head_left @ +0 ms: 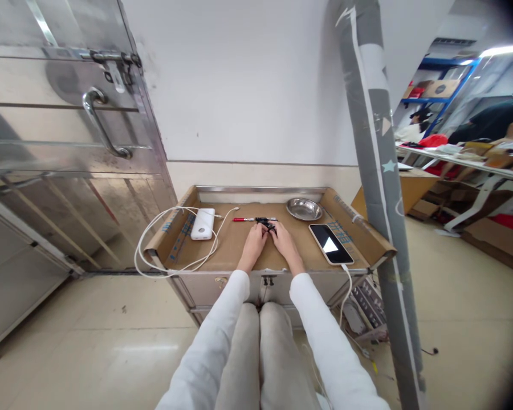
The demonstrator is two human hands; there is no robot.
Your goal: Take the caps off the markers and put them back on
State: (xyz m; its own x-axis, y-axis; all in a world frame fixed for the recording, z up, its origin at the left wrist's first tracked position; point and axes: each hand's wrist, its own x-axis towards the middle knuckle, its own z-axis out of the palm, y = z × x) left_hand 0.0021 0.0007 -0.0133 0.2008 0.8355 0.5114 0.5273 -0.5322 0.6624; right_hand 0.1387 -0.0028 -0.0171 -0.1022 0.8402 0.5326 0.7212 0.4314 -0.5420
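My left hand (255, 244) and my right hand (284, 241) are close together over the middle of the cardboard-covered cabinet top (228, 253). The fingers of both are closed around a small black object (265, 224), mostly hidden by them, so its kind does not show. Just beyond the fingertips lies a thin red stick-like item (241, 219), with silver and black pieces in line to its right. These pieces are too small to name.
A white power bank (203, 224) with a looped white cable (154, 219) is at left. To the right are a round metal dish (304, 209) and a phone (331, 245) plugged into a cable. A tall grey roll (378, 142) leans beside the cabinet. People sit at far right.
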